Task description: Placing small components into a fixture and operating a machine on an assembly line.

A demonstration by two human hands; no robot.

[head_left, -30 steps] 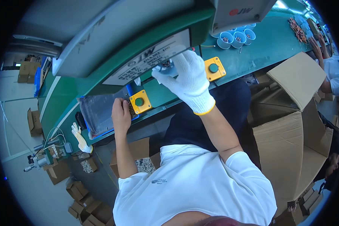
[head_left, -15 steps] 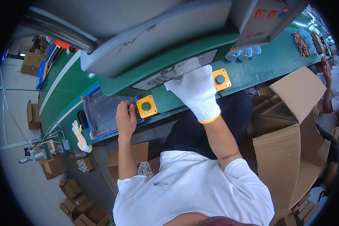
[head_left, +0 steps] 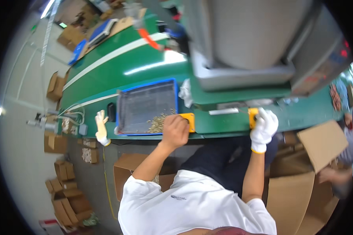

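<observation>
My bare left hand is closed, with curled fingers against the left yellow button box. Whatever those fingers may hold is hidden. Beside that hand, small brass-coloured parts lie heaped in the near right corner of a blue-rimmed tray. My right hand, in a white knitted glove, rests over the right yellow button box with its fingers somewhat apart, and no held object shows. Between the two boxes, under the big grey and green machine, a white strip lies on the green table.
Crumpled white plastic sits right of the tray. To the tray's left are a black object and a loose glove. Open cardboard boxes stand below the table, a large carton at right. Another person's arm shows beyond it.
My gloved right hand has come out from under the machine to the right button box. My left hand has moved from the tray edge onto the left button box. The view has shifted.
</observation>
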